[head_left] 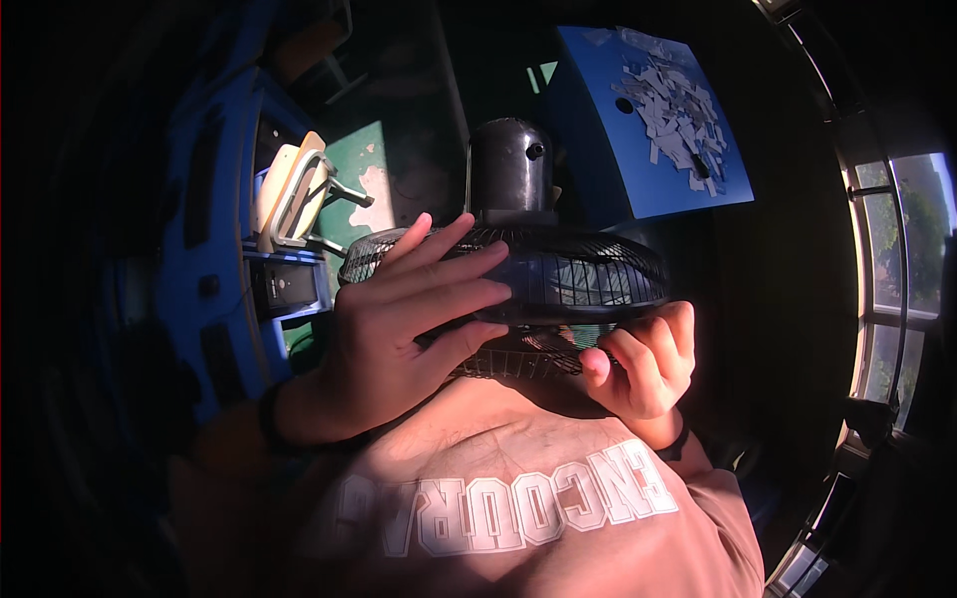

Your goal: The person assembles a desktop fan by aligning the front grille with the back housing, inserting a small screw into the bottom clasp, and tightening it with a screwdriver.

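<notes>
A black electric fan is in front of my chest, with its cylindrical motor housing (pixel 506 169) upward and its wire guard (pixel 613 274) spanning below it. My left hand (pixel 414 309) lies over the left part of the guard and its dark centre, fingers stretched and apart. My right hand (pixel 648 364) has its fingers curled at the guard's right rim, thumb raised toward the lower cage. Part of the lower wire cage shows between my hands, against my shirt.
A blue board-like top (pixel 588 120) at upper right carries scattered white paper pieces (pixel 678 120). At left are blue desks (pixel 209 299) and a wooden chair (pixel 289 189) on a green floor (pixel 364 145). A bright window (pixel 912 239) is at the far right.
</notes>
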{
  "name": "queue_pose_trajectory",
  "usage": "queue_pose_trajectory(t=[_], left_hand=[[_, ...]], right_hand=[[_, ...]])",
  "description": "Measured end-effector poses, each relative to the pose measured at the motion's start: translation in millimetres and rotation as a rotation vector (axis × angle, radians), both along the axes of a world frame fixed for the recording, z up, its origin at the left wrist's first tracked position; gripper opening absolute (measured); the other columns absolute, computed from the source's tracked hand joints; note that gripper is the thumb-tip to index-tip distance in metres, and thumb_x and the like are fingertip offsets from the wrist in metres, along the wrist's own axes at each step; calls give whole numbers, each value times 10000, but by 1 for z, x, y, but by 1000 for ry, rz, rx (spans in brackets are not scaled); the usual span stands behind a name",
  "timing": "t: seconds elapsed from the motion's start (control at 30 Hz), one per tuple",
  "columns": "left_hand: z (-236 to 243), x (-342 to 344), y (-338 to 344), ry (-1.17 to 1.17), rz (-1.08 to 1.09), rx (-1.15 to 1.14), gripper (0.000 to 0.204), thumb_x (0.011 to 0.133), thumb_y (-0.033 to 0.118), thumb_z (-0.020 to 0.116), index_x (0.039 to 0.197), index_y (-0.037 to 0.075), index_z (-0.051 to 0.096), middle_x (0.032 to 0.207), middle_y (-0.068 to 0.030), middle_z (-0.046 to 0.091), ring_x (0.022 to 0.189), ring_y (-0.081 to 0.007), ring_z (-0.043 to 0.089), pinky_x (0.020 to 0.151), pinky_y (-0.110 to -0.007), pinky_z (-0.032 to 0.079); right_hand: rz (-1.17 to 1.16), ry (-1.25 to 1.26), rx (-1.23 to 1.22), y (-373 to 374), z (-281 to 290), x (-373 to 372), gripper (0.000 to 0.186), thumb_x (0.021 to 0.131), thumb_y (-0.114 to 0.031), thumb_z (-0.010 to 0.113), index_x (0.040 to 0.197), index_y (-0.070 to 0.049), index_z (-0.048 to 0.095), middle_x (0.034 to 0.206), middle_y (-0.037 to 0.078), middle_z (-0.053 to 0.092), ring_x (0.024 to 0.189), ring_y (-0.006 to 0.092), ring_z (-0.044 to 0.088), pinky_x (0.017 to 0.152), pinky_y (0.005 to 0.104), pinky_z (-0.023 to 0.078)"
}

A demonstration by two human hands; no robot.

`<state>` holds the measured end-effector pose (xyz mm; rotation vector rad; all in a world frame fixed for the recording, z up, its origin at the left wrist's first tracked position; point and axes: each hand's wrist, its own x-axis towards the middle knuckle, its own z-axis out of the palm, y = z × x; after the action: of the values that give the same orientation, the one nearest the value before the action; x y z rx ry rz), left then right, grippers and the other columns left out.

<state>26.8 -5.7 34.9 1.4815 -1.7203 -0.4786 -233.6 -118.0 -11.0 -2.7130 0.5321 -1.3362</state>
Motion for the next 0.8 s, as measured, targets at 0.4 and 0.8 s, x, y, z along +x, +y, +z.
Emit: queue_pose_trajectory(t=[0.4, 0.8], left_hand=[[3, 2, -6, 10, -16, 32, 346, 793, 45, 883, 1126, 3, 801, 1332, -205, 755, 1420, -465, 595, 1254, -650, 320], [1, 9, -9, -16, -65, 3, 374, 756, 67, 921, 1107, 19, 798, 1352, -179, 745, 1404, -457, 608, 1198, -643, 428]], right_hand=[[149, 172, 277, -30, 36, 9, 472, 681, -352, 983, 983, -77, 747, 1022, 102, 694, 837, 295, 628, 694, 387, 521], [355, 146, 88, -54, 32, 20, 495, 654, -284, 1001, 982, -30, 732, 882, 76, 633, 677, 252, 589, 561, 353, 453]])
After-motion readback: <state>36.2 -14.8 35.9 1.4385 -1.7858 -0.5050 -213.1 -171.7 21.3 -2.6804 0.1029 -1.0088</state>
